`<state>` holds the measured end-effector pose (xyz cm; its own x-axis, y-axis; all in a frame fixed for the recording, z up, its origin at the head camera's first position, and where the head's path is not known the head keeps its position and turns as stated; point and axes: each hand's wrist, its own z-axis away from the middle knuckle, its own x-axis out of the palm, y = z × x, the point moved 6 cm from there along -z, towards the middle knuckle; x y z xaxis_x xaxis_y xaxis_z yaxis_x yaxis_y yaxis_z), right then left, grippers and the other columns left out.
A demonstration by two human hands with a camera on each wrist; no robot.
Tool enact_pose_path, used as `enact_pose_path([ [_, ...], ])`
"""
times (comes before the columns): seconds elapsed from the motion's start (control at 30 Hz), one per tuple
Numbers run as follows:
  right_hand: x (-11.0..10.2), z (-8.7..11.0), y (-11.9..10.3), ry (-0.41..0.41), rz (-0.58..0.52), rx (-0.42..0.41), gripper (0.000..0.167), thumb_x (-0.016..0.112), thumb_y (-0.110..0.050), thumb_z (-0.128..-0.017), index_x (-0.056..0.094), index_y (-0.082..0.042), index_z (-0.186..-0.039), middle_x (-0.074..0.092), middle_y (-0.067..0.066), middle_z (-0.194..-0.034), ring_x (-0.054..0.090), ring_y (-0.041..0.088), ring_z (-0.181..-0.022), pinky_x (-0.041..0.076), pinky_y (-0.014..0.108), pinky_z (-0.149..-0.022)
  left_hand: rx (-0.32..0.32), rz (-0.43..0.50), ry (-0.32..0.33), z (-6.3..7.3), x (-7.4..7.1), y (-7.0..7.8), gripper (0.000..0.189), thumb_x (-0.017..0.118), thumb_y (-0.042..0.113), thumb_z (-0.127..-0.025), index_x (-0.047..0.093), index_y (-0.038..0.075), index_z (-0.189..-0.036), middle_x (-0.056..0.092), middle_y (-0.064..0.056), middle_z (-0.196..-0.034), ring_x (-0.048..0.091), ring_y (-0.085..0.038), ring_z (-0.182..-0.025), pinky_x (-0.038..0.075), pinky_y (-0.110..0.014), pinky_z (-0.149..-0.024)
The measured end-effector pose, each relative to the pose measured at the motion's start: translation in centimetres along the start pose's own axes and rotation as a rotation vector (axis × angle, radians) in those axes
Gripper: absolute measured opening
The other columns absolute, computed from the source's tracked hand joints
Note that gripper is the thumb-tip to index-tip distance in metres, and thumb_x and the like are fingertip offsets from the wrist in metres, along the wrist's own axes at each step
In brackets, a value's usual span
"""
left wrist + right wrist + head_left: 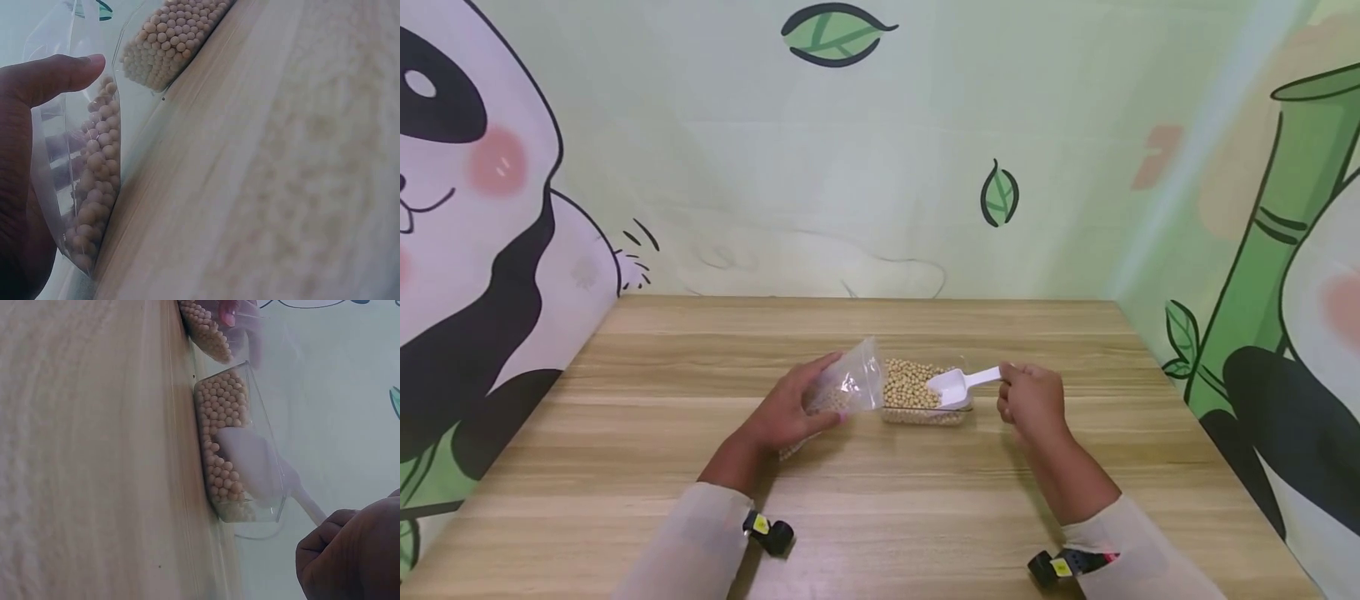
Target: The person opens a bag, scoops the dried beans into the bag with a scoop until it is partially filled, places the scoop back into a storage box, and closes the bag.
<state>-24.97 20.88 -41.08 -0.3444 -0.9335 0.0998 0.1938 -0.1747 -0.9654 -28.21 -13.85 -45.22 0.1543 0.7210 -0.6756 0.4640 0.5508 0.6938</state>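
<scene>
A clear rectangular container [922,417] stands on the table, filled with round pale beans that look like soybeans [906,382]. My right hand [1036,402] grips the handle of a white scoop [953,388], whose blade is partly sunk in the beans at the container's right side. To the left, my left hand [781,414] holds a clear plastic bag [867,375] between thumb and fingers, its mouth tilted toward the container. More beans [100,165] lie along the lower side of the bag in the left wrist view. The left fingers behind the bag are mostly hidden.
The wood-grain table [880,517] reaches back to a wall [880,233] painted with pandas, leaves and bamboo. Small black cameras [772,536] are strapped at both wrists, over light sleeves [692,542].
</scene>
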Motion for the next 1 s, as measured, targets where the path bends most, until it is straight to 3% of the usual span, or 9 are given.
enact_pose_path([
  [0.47,-0.5,-0.1,1.1,0.003,-0.081,0.055,0.034,0.056,-0.009,-0.112,0.050,-0.008,-0.079,0.044,-0.006,-0.068,0.034,0.001,-0.051,0.028,0.019,-0.045,0.008,-0.020,0.011,0.0,0.0,-0.1,0.088,0.086,0.026,-0.091,0.044,0.014,-0.167,0.061,-0.022,-0.150,0.061,-0.036,-0.126,0.050,-0.054,-0.105],
  [0.77,-0.6,-0.6,2.0,-0.024,-0.111,0.112,0.027,0.053,-0.012,-0.114,0.054,-0.006,-0.088,0.044,-0.008,-0.063,0.033,0.003,-0.048,0.027,0.019,-0.045,-0.002,-0.016,0.005,0.0,-0.1,0.1,0.088,0.086,0.025,-0.091,0.044,0.014,-0.167,0.060,-0.023,-0.151,0.061,-0.036,-0.125,0.050,-0.054,-0.105],
  [1.0,-0.4,-0.7,2.5,-0.037,-0.136,0.136,0.040,0.052,-0.012,-0.114,0.049,-0.013,-0.075,0.039,-0.010,-0.056,0.032,0.004,-0.045,0.025,0.020,-0.044,0.003,-0.006,0.018,0.1,-0.1,-0.1,0.089,0.086,0.024,-0.090,0.044,0.014,-0.167,0.060,-0.024,-0.151,0.061,-0.036,-0.125,0.051,-0.054,-0.104],
])
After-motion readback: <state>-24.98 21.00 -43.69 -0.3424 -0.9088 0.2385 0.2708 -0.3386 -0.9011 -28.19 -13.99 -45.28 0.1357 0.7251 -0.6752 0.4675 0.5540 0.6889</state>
